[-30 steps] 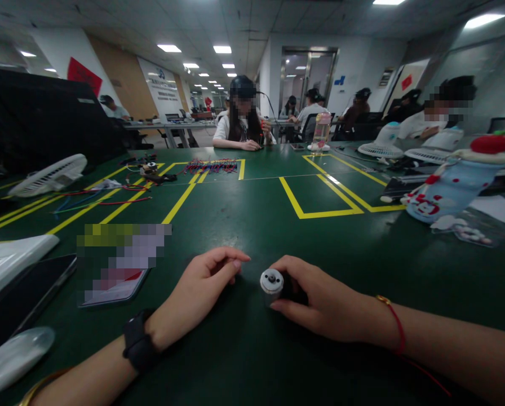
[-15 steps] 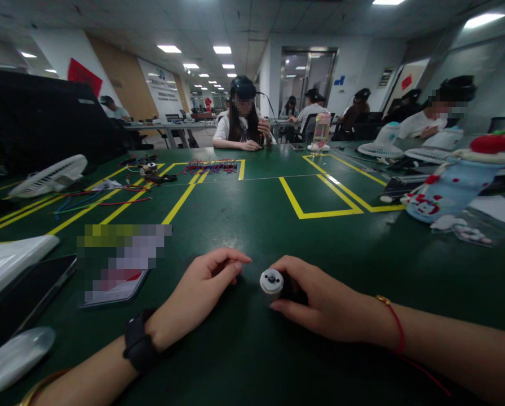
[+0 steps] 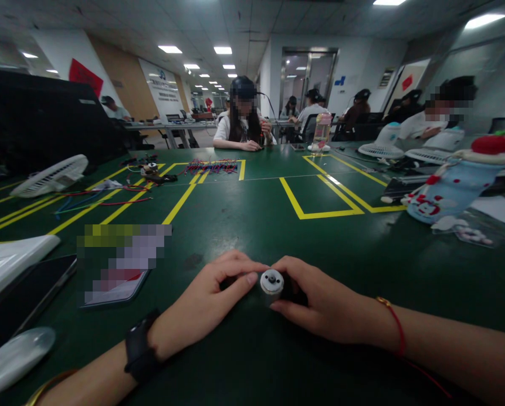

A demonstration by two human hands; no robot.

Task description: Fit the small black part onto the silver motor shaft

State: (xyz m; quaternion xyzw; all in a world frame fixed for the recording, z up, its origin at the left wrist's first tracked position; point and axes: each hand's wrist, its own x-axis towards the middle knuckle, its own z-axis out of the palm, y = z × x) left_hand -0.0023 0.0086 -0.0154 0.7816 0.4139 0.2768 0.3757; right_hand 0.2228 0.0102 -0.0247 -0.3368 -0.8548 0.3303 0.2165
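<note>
A small silver cylindrical electric motor (image 3: 271, 287) stands upright on the green table, its round end with a central shaft and dark holes facing up. My right hand (image 3: 320, 299) is closed round its right side, thumb at the front and forefinger behind. From the left my left hand (image 3: 218, 293) reaches to the motor with thumb and forefinger apart. Its forefinger tip is at the motor's far upper edge, close to my right forefinger; I cannot tell whether it touches. A small gap shows between my left thumb and the motor. The motor's lower right side is hidden by my right hand.
Left lie a pixelated flat card (image 3: 125, 276), a dark tablet-like slab (image 3: 28, 299) and a clear rounded object (image 3: 16, 361). Loose wires (image 3: 125, 201) and a white fan (image 3: 49, 176) are farther back. A blue bottle (image 3: 451, 186) stands right. A person (image 3: 242, 121) sits opposite.
My left hand has moved right, bringing its forefinger up to the motor. My right hand and the motor stay in place.
</note>
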